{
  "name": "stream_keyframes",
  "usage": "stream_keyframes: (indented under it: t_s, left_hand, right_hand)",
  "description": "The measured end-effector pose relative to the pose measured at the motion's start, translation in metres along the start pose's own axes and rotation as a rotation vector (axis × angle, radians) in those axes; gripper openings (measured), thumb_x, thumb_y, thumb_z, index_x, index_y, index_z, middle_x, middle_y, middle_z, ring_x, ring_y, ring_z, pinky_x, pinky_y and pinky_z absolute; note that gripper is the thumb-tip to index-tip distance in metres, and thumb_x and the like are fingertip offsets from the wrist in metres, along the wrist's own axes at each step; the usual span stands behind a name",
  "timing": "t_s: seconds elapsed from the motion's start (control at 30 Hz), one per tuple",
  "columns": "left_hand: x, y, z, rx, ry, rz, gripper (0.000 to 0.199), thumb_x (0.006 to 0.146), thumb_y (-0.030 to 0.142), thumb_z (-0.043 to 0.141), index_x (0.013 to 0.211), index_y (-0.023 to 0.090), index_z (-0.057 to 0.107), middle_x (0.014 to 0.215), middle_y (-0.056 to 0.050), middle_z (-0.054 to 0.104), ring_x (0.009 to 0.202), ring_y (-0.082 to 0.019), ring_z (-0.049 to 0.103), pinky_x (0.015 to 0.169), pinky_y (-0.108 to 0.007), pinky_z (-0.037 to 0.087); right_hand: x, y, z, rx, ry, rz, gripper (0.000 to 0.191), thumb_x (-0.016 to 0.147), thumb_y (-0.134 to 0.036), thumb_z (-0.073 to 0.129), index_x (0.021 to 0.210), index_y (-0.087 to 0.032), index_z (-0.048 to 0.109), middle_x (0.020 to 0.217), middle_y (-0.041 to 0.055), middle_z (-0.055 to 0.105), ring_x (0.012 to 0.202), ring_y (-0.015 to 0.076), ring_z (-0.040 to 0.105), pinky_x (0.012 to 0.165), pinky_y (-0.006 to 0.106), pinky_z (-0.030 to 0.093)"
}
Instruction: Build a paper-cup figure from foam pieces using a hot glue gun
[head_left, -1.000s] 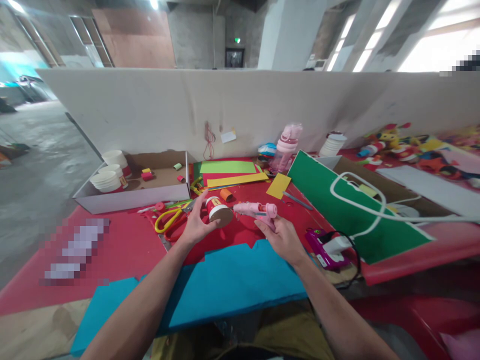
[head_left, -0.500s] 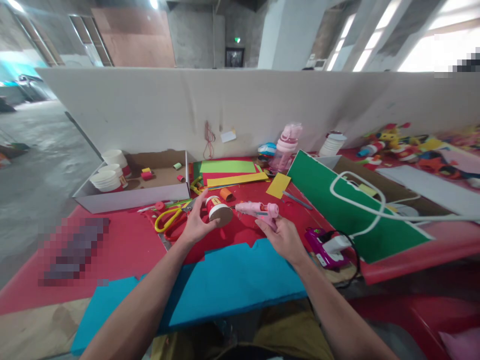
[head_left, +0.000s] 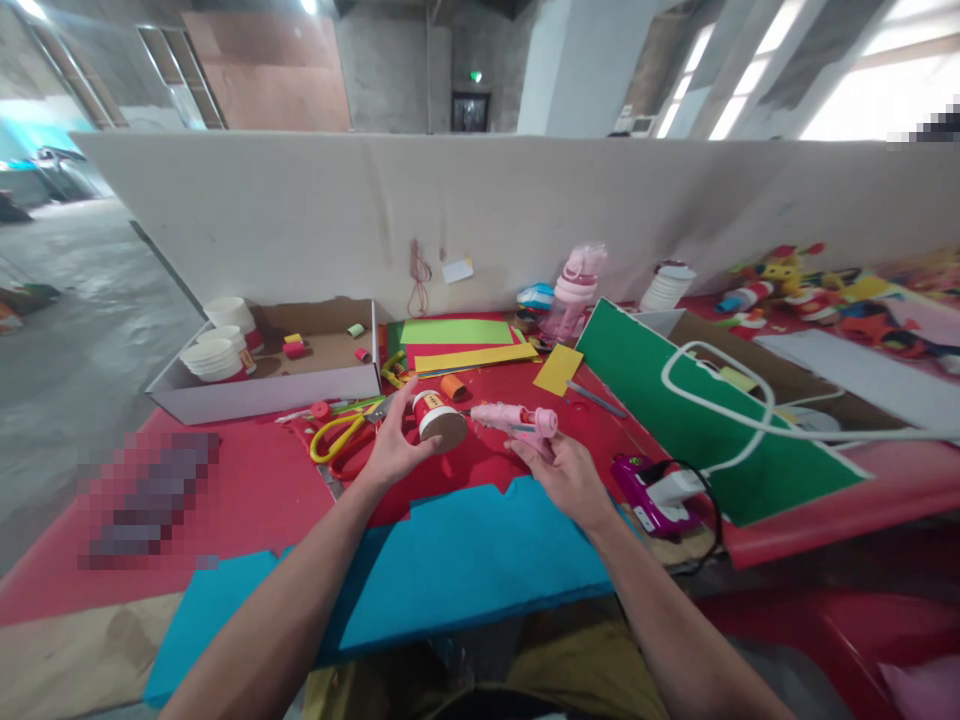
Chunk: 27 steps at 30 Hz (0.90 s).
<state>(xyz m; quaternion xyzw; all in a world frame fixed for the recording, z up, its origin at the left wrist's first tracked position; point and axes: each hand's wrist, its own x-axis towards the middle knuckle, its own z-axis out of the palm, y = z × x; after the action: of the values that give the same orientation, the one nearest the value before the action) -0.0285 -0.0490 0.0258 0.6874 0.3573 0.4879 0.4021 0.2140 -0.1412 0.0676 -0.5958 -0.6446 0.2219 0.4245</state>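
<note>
My left hand (head_left: pixel 395 440) is closed around a red and white paper cup (head_left: pixel 437 418), which lies tilted on its side with a brown disc-like end toward me. In my right hand (head_left: pixel 568 475) is a pink hot glue gun (head_left: pixel 517 420), gripped by its handle. Its nozzle points left and is close to the cup's rim; whether the two touch I cannot tell. Just behind the cup lies an orange paper roll (head_left: pixel 453 387). Yellow-handled scissors (head_left: pixel 336 438) rest beside my left hand.
A cardboard box (head_left: pixel 330 378) with paper cups (head_left: pixel 214 360) stands at the left. Coloured paper sheets (head_left: pixel 457 333) lie at the back near a pink bottle (head_left: pixel 574 290). Right of my hand are a purple power strip (head_left: pixel 656 510), a white cable and a green board (head_left: pixel 690 430). Blue foam (head_left: pixel 480 560) covers the front edge.
</note>
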Motion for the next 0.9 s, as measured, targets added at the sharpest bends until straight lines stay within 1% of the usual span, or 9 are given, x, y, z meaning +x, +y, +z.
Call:
stream_keyframes:
  t_s: [0.1,0.23,0.43,0.63,0.77,0.9]
  left_hand:
    - [0.0001,-0.0009,0.0,0.008,0.004,0.007,0.095,0.068,0.036,0.078,0.148,0.03,0.028,0.134,-0.011,0.048,0.119,-0.03,0.052,0.097,-0.043,0.047]
    - [-0.0001,-0.0026,-0.0002,0.013,-0.005,0.001,0.095,0.069,0.036,0.077,0.149,0.029,0.026,0.135,-0.011,0.047,0.118,-0.029,0.052,0.097,-0.042,0.046]
    - [0.0003,-0.0013,-0.0003,0.039,-0.003,0.005,0.093,0.07,0.036,0.076,0.149,0.029,0.027,0.134,-0.011,0.048,0.118,-0.029,0.053,0.098,-0.041,0.046]
    - [0.0004,-0.0005,-0.0001,0.038,0.0,0.017,0.092,0.07,0.033,0.076,0.148,0.028,0.028,0.132,-0.011,0.049,0.117,-0.029,0.052,0.098,-0.042,0.046]
    - [0.0,-0.0015,-0.0004,0.021,0.002,0.008,0.092,0.069,0.033,0.077,0.148,0.029,0.029,0.131,-0.011,0.05,0.118,-0.029,0.052,0.098,-0.042,0.045]
    - [-0.0002,-0.0015,-0.0005,0.033,0.007,0.008,0.092,0.068,0.033,0.077,0.147,0.029,0.03,0.13,-0.01,0.05,0.118,-0.029,0.052,0.1,-0.043,0.044]
  right_hand:
    - [-0.0005,-0.0011,-0.0009,-0.02,0.006,0.005,0.036,0.086,-0.05,0.056,0.084,-0.015,0.068,0.068,0.0042,0.069,0.062,0.0185,0.063,0.058,0.025,0.046]
    - [-0.0005,-0.0014,-0.0019,-0.05,0.022,-0.02,0.037,0.086,-0.05,0.055,0.079,-0.016,0.066,0.063,0.0032,0.066,0.058,0.0174,0.06,0.056,0.025,0.044]
    - [0.0002,-0.0013,-0.0014,-0.023,0.006,-0.048,0.035,0.088,-0.048,0.053,0.082,-0.017,0.066,0.068,0.0043,0.068,0.063,0.0186,0.063,0.06,0.025,0.045]
    - [0.0003,0.0017,-0.0009,-0.022,0.014,-0.048,0.032,0.088,-0.047,0.054,0.087,-0.017,0.065,0.075,0.0062,0.07,0.067,0.0202,0.064,0.062,0.026,0.045]
    - [0.0,0.0047,-0.0004,-0.022,0.002,-0.032,0.032,0.088,-0.047,0.054,0.084,-0.017,0.063,0.07,0.0045,0.068,0.063,0.0187,0.062,0.058,0.025,0.043]
    - [-0.0005,0.0058,-0.0003,-0.037,0.017,-0.028,0.035,0.088,-0.05,0.053,0.078,-0.017,0.061,0.062,0.0021,0.063,0.058,0.017,0.058,0.055,0.025,0.041]
